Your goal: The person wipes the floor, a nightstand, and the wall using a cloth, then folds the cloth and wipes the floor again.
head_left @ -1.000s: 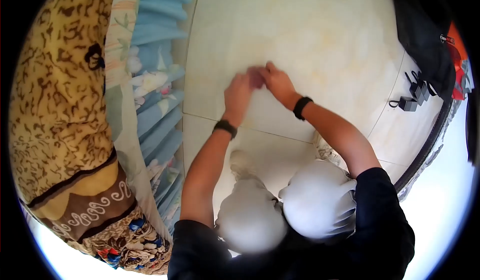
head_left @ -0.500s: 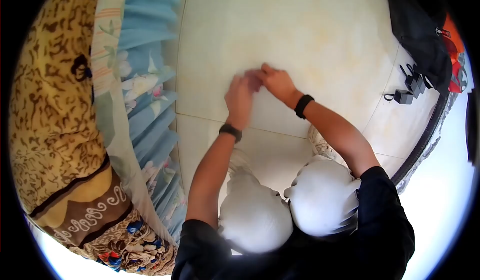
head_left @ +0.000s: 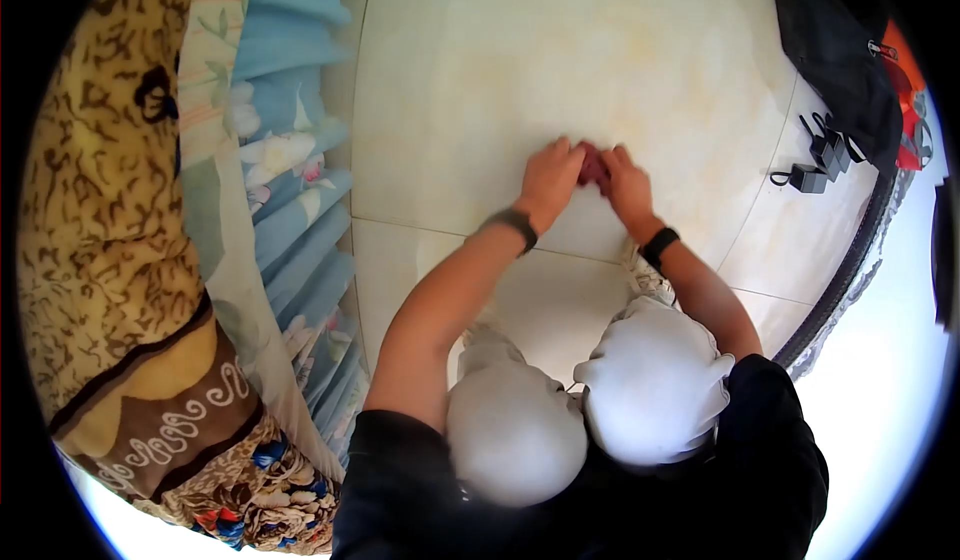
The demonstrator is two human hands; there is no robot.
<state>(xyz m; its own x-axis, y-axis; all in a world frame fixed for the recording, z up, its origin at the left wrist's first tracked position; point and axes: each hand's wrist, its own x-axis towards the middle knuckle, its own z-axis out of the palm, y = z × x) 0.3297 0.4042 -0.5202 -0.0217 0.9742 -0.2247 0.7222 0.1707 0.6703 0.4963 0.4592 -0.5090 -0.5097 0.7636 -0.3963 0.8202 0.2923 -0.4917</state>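
Between my two hands is a small, dark red, soft-looking thing (head_left: 594, 168), bunched up like a piece of cloth; its exact kind is unclear. My left hand (head_left: 550, 182) grips it from the left with bent fingers. From the right, my right hand (head_left: 629, 194) pinches it, with the fingertips partly hidden. Both hands are close together over the pale tiled floor (head_left: 570, 60), in front of my knees. A dark band circles each wrist.
Along the left side hang a blue floral ruffled cloth (head_left: 290, 170) and a brown patterned blanket (head_left: 110, 220). At the right lie a black bag (head_left: 835, 50) and several small black blocks with loops (head_left: 808, 179). My light-trousered knees (head_left: 515, 430) are below my hands.
Both hands have moved to the right together with the dark red thing, which now shows more plainly between them. The view has shifted slightly.
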